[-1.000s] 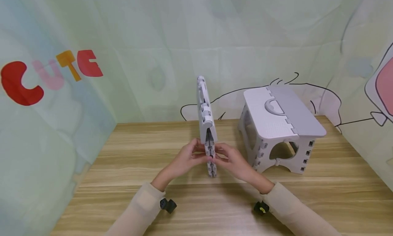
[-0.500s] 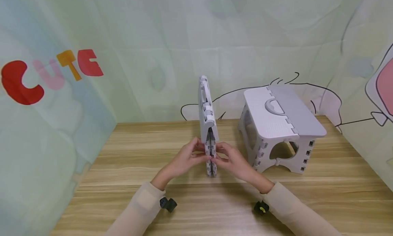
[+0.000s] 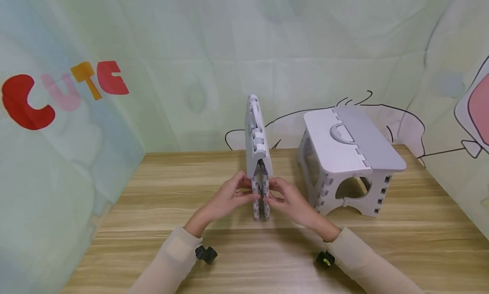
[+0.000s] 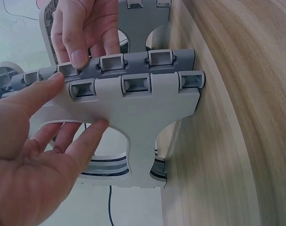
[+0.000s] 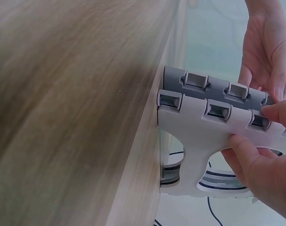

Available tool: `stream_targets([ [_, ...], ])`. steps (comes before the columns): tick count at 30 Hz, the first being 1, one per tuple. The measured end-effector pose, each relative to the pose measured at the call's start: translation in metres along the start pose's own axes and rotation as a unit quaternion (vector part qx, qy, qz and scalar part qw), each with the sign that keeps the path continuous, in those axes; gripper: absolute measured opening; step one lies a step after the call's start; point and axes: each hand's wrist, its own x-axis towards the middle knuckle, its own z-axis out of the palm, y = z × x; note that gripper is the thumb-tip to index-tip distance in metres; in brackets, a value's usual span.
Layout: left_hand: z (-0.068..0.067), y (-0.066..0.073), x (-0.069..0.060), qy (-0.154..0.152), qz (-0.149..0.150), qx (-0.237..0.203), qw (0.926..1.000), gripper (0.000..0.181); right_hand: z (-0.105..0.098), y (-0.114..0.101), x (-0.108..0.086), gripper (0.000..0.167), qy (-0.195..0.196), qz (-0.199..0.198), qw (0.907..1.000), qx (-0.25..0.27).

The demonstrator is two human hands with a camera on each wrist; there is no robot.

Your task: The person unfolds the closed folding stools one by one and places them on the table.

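A light grey folding stool stands on edge, nearly flat, with a narrow gap between its two leg panels at the near end. My left hand pinches the left panel. In the left wrist view, its thumb lies on the hinged edge and some fingers reach into the cut-out of the leg panel. My right hand grips the opposite leg panel the same way, its thumb at the hinge edge. Fingertips behind the panels are partly hidden.
A second folding stool, unfolded and upright, stands to the right of my right hand. The wood-grain table meets a printed curtain at the back and sides.
The stool's two leg panels have moved apart at the near end, opening a gap. My left hand has shifted slightly left with its panel; my right hand stays almost still.
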Motion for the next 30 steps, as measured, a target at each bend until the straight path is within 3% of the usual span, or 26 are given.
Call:
stream_targets([
  [9, -0.007, 0.000, -0.004, 0.001, 0.004, -0.002, 1.0000, 0.034, 0.000, 0.003, 0.000, 0.033, 0.007, -0.021, 0.9996, -0.015],
  [30, -0.022, -0.001, -0.016, 0.003, 0.006, 0.012, 0.9999, 0.037, 0.002, 0.006, 0.000, 0.034, 0.008, -0.024, 0.9994, -0.023],
])
